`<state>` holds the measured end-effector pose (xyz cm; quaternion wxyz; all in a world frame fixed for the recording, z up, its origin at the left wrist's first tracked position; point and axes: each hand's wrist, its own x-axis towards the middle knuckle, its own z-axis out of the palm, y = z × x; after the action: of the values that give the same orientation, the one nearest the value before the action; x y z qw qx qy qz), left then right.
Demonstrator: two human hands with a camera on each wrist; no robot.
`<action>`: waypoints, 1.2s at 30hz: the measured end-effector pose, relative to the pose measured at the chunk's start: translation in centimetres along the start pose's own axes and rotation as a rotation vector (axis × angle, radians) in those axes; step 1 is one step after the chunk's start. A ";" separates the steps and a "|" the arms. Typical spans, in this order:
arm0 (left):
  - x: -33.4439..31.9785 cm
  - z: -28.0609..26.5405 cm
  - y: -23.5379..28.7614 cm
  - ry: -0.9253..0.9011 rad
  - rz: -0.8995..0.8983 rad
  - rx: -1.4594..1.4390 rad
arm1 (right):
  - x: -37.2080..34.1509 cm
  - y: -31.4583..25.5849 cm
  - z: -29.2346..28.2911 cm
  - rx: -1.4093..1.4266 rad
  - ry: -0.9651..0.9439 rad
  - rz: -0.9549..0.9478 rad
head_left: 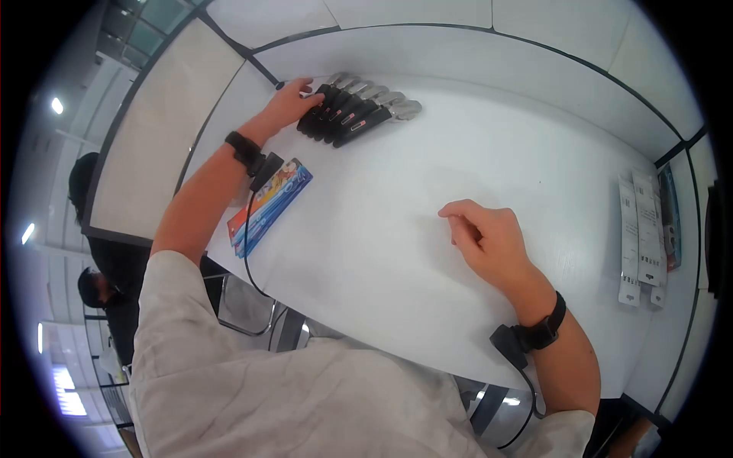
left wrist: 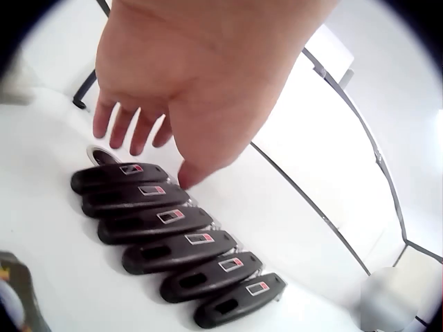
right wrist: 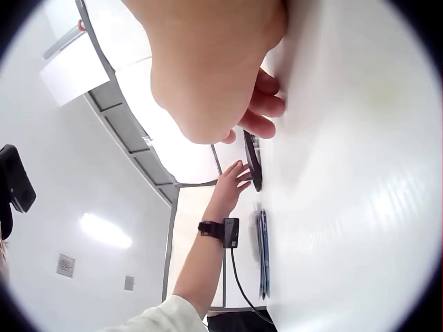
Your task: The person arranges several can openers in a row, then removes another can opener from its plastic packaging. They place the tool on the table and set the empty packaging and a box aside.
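"Six black-handled tools (left wrist: 181, 250) in a row, far left of the table (head_left: 496, 141). Which of your hands is nearer?"

"Your left hand (head_left: 286, 105), easily. It's at the row's outer end, fingers (left wrist: 123, 124) straight and spread, gripping nothing. Thumb (left wrist: 197, 171) at the end handle; touching or just over it, can't tell."

"Which way does the row lie?"

"To that hand's right, stepping slightly toward you. Long axes slant: handle butts near and left, metal heads (head_left: 408, 109) far and right. Judgement: any grip you take should close across a handle, not along it."

"Your right hand (head_left: 492, 240)?"

"Well apart from the row, low over the table, fingers loosely bent, nothing seen in them. Its palm is mostly hidden."

"Hard to make out?"

"Metal heads, mostly behind the handles in your left wrist view. Round dark spot (left wrist: 102, 155) past your left fingers: unclear. Dark item (left wrist: 19, 297) at that view's lower left: cut off. Your right wrist view gets the row nearly edge-on, so no count there."
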<state>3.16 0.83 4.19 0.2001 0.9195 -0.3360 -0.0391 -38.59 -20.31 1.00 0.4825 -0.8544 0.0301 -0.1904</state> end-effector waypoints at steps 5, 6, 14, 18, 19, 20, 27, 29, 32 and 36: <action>-0.1 0.0 -0.4 -0.112 0.017 -0.017 | 0.0 0.4 0.2 0.009 0.002 -0.004; -0.2 0.1 0.2 -0.093 0.013 -0.038 | 0.1 0.3 0.1 0.003 0.003 -0.012; 0.1 -0.1 2.2 -0.123 0.067 0.077 | 0.0 0.5 0.2 -0.009 0.017 -0.037; 0.6 -0.4 2.5 -0.132 0.141 0.179 | 0.0 0.3 0.2 0.013 0.022 -0.020; 0.5 -0.6 3.1 -0.130 0.155 0.209 | 0.0 0.3 0.2 0.010 0.019 -0.017; 0.4 -0.7 3.4 -0.130 0.168 0.238 | 0.0 0.3 0.2 0.006 0.015 -0.014; 1.5 -1.0 2.9 -0.222 0.184 0.325 | 0.0 0.4 0.1 0.006 0.019 -0.039; 1.1 -1.4 3.7 -0.270 0.168 0.338 | 0.0 0.4 0.2 0.006 0.027 -0.043; 1.0 -1.1 3.8 -0.229 0.157 0.295 | 0.0 0.3 0.1 0.024 0.016 -0.018; 1.6 -0.7 2.9 -0.248 0.176 0.276 | 0.0 0.3 0.1 0.024 0.009 -0.006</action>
<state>2.78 -1.92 6.06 0.0318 0.8934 -0.4395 -0.0881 -38.48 -20.40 0.69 0.4922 -0.8476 0.0273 -0.1963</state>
